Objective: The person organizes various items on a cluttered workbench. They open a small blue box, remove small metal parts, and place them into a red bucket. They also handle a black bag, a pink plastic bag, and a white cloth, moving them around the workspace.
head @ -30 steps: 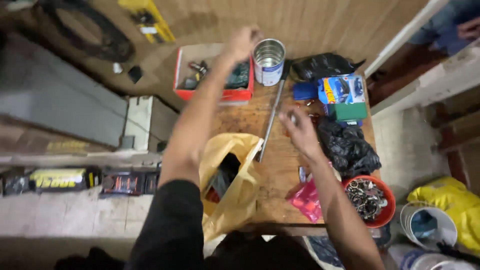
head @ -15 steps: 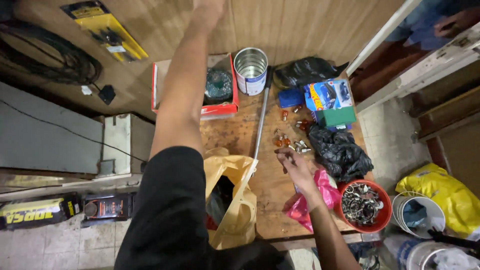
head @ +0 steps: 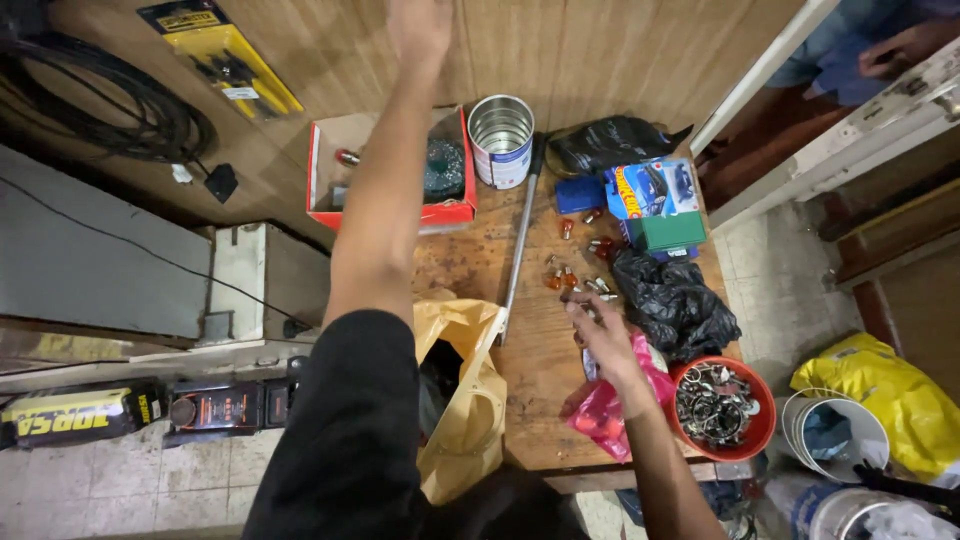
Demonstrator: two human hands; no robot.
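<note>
My left hand (head: 420, 25) is stretched far up against the wooden wall, above a red cardboard box (head: 390, 165); its fingers run past the top edge of the view, so I cannot see what they touch. My right hand (head: 600, 335) hovers low over the wooden table (head: 540, 360), fingers loosely apart and nothing visible in them. Its fingertips sit just below several small orange and clear bulbs (head: 570, 278). A pink plastic bag (head: 605, 405) lies under the wrist. A long metal rod (head: 520, 240) lies left of the bulbs.
A tin can (head: 500, 140), a blue toy-car pack (head: 655, 190) and a green box (head: 665, 232) stand at the back. A black bag (head: 675, 305), a red bowl of metal clamps (head: 720, 405) and a tan bag (head: 465, 390) crowd the front. Buckets (head: 835, 435) stand on the right floor.
My left hand rose from the box and can up onto the wall. My right hand drew back toward me, from the table's middle to just below the bulbs.
</note>
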